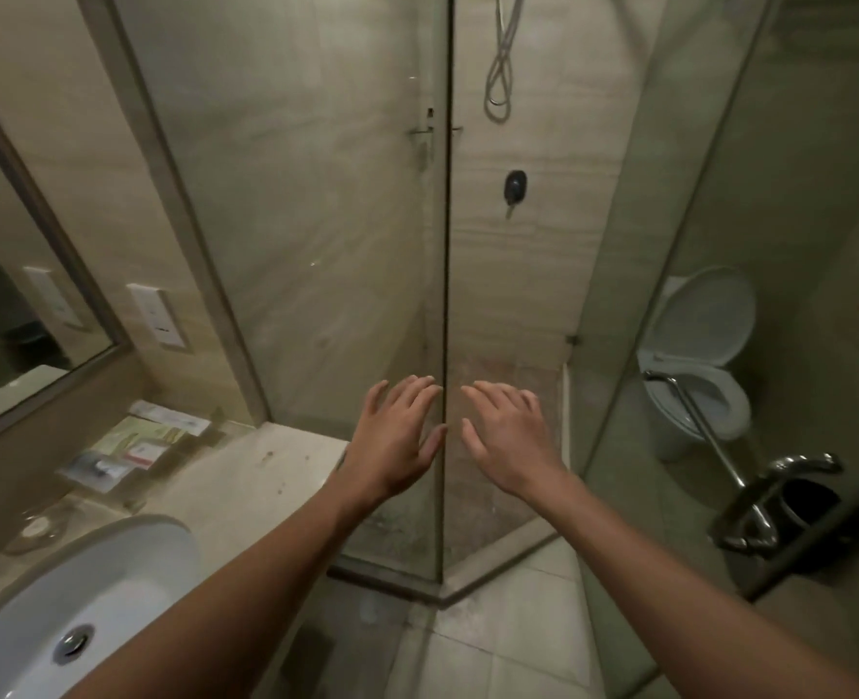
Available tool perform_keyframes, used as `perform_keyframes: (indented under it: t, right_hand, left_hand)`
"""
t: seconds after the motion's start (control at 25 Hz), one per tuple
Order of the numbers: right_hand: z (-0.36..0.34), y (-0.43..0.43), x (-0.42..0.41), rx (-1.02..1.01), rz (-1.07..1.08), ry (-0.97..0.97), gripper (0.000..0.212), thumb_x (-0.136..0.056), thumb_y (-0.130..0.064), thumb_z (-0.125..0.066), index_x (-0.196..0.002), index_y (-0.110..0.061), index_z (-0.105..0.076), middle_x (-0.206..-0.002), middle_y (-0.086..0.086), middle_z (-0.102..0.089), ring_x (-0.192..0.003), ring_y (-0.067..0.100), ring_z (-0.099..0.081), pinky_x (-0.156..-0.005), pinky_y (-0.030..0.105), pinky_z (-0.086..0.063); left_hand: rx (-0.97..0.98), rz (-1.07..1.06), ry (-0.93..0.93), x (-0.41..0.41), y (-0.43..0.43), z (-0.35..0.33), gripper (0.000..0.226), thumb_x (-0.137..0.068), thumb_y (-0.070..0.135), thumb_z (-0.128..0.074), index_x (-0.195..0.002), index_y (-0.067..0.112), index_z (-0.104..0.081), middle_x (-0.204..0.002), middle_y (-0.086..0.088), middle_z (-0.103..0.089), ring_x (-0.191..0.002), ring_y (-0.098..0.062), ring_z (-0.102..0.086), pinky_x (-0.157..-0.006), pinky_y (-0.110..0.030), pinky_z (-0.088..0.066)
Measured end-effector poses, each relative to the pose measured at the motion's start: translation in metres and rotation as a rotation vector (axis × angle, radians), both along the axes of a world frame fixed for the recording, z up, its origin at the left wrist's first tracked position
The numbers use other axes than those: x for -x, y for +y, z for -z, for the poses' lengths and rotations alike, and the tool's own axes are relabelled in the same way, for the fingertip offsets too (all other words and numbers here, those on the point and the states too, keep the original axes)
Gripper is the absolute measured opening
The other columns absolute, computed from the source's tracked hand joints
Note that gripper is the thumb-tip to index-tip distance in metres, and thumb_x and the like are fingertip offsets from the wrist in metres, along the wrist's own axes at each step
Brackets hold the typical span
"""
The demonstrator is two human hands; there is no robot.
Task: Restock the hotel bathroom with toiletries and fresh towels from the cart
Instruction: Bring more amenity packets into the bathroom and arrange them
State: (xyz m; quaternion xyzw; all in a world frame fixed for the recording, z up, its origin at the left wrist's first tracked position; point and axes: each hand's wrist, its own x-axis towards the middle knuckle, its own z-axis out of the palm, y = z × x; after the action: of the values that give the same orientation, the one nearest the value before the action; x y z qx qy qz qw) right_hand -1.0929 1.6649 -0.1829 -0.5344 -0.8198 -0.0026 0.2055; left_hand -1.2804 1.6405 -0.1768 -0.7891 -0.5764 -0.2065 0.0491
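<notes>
Shower glass [316, 219] faces the left hand [394, 441] and right hand [510, 441], both spread.

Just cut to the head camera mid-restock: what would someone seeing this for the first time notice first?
At centre frame the left hand and right hand reach out empty, fingers spread, either side of the dark vertical edge of the clear glass shower screen. At lower left sits a white oval sink basin, with flat wrapped toiletry packets just behind it. At right stands a white toilet with its lid up.
</notes>
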Motion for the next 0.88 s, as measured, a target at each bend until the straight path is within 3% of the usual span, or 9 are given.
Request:
perform_keyframes:
  t: [0.32, 0.88]
  right_hand:
    - [0.028, -0.044, -0.119, 0.044, 0.196, -0.005, 0.051, -0.100, -0.039, -0.045, -0.148, -0.019, -0.046, -0.151, -0.001, -0.046, -0.141, 0.017, -0.036, -0.114, 0.038, -0.020]
    - [0.027, -0.069, -0.259, -0.044, 0.596, -0.024, 0.048, -0.091, -0.029, -0.056, -0.137, -0.014, -0.057, -0.141, 0.005, -0.054, -0.133, 0.024, -0.046, -0.108, 0.044, -0.035]
  left_hand:
    - [0.028, 0.186, 0.010, -0.126, -0.012, 0.026, 0.054, -0.102, 0.045, -0.046, -0.149, 0.020, -0.041, -0.159, 0.002, -0.038, -0.150, -0.015, -0.027, -0.122, -0.041, -0.011]
    - [0.024, 0.590, 0.001, -0.297, 0.037, 0.042, 0.054, -0.101, 0.043, -0.046, -0.149, 0.018, -0.042, -0.158, 0.000, -0.040, -0.149, -0.018, -0.028, -0.123, -0.044, -0.010]
